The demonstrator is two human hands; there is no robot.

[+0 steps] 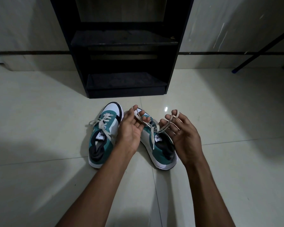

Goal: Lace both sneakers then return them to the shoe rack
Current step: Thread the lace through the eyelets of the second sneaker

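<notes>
The left hand (pixel 131 126) and the right hand (pixel 181 128) are hovering palms-up over the right sneaker (pixel 161 149), fingers spread apart with its cream lace (pixel 152 126) looped over the fingertips rather than pinched, seemingly to hold two loops open and taut for tying a bow. That sneaker is sitting on the tiled floor (pixel 39 112) just beside the left sneaker (pixel 103 136), whose laces are lying already knotted, so the person is probably working the second shoe. Farther off, the black shoe rack (pixel 172 71) is standing against the wall, its shelves facing the pair, within easy reach for the return.
</notes>
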